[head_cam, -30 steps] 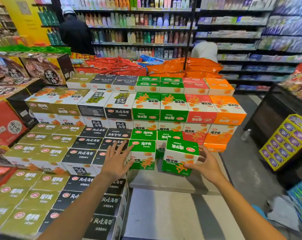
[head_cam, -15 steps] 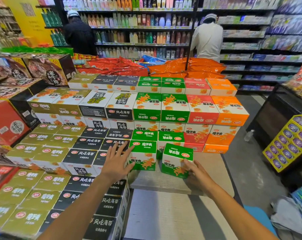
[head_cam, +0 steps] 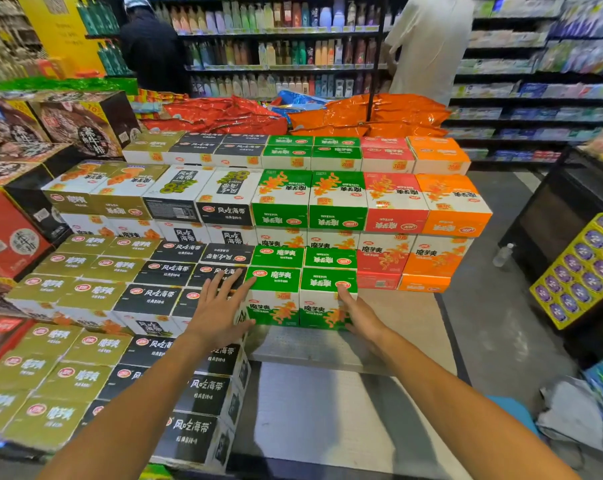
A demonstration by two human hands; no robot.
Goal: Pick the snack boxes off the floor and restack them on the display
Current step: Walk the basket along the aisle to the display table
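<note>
Left to right. Olive boxes [head_cam: 85, 292] are sitting stepped on the far left of the display, then black boxes [head_cam: 161, 299], both tiers packed tight so faces line up.

The left hand [head_cam: 217, 306] is lying flat, fingers [head_cam: 223, 282] spread and released, over the black row and against the left side of the left green box [head_cam: 274, 296]; likely bracing that box so the row does not shift. It is gripping nothing.

Two green boxes are standing in the front row on the grey display shelf [head_cam: 313, 344], touching each other. The right green box [head_cam: 327, 299], the one being restacked, is sitting upright and flush with its neighbour. Two more green tops are showing directly behind them.

The right hand [head_cam: 360, 318] is pressing its open palm on that box's right front corner, fingers [head_cam: 345, 294] extended, not clenched; probably nudging it square into line.

Further right, red boxes [head_cam: 386, 258] and orange boxes [head_cam: 435, 258] are stacking one column each, with bare shelf in front of them, so slots are probably waiting to be filled. No boxes on the floor are visible.
</note>
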